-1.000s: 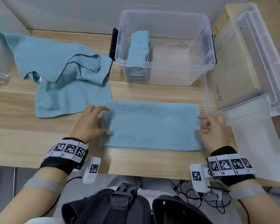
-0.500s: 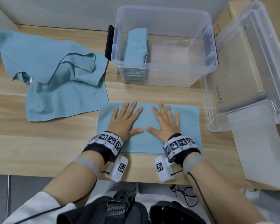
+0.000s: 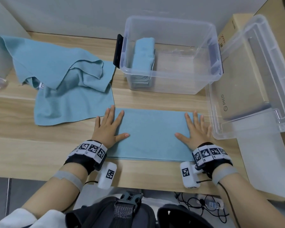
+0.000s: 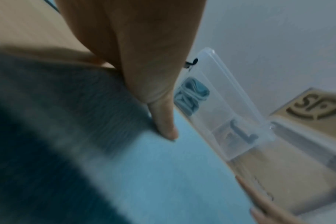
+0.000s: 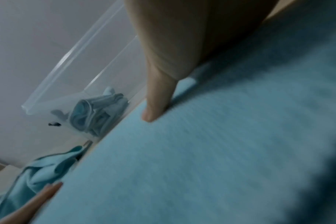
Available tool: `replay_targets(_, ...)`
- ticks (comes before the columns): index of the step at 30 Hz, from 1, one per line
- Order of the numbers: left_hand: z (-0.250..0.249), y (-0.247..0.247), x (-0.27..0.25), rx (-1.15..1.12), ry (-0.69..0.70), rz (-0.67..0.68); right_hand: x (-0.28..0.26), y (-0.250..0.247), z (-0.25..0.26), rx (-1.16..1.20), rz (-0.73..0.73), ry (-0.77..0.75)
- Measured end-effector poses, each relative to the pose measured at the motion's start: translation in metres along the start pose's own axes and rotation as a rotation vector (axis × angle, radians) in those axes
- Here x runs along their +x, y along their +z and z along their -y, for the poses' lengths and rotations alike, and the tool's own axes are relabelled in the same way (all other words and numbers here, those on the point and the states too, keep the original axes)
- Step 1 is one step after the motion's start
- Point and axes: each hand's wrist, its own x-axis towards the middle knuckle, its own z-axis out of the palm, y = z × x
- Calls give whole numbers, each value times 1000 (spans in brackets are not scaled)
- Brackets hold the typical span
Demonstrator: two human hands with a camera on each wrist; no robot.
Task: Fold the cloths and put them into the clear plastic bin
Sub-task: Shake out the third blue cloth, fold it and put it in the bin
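Observation:
A light blue cloth point(image 3: 152, 134), folded into a long rectangle, lies flat on the wooden table in front of me. My left hand point(image 3: 109, 125) presses flat on its left end with fingers spread. My right hand point(image 3: 195, 128) presses flat on its right end the same way. Both wrist views show the cloth point(image 4: 163, 174) point(image 5: 182, 159) under a straight thumb. Behind the cloth stands the clear plastic bin point(image 3: 204, 79) with one folded blue cloth point(image 3: 144, 55) upright at its left side. Unfolded blue cloths point(image 3: 64, 79) lie crumpled at the back left.
The bin's clear lid point(image 3: 253, 79) leans on a cardboard box point(image 3: 234, 30) at the right, close to my right hand. A white sheet point(image 3: 262, 162) lies at the table's right front. A grey wall runs behind the table.
My hands have slid apart over the cloth, from its middle out to its two ends. One second ago they were pinching the cloth's ends.

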Motion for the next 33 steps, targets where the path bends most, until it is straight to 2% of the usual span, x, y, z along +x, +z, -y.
replay_targets(1,2,-4,-1,-98,-8,-19,-2,-6,4,15,11,35)
replay_targets(3,6,-13,-6,-383,-43,-182,-4,-18,17,113,-8,89)
replay_targets(5,13,-20,-14,-643,-175,-368,-5,-32,38,350,-63,55)
replay_targets(6,18,-22,-18,-726,-266,-414,-5,-37,51,512,-75,20)
replay_targets(8,26,-26,-23,-870,-417,-382,-8,-43,83,815,2,10)
replay_targets(10,29,-27,-27,-1078,-467,-281,-13,-42,115,1000,221,71)
replay_targets(12,25,-28,-29,-1251,-484,-193,-16,-29,141,1059,466,145)
replay_targets(14,19,-29,-29,-1279,-469,-152,-16,-13,156,1020,579,197)
replay_targets(17,17,-30,-23,-1187,-430,-85,-13,-1,165,977,555,240)
replay_targets(20,14,-30,-17,-1053,-463,-25,-10,-1,166,988,548,253)
replay_targets(25,3,-37,-14,-846,-401,-57,-9,-6,165,1056,578,270)
replay_targets(27,0,-41,-12,-818,-389,-113,-9,-7,166,1115,592,259)
replay_targets(30,-8,-50,-12,-915,-339,-177,-9,-5,166,1184,618,231)
replay_targets(33,-28,-58,-16,-1095,-190,-37,-10,-2,162,1247,645,176)
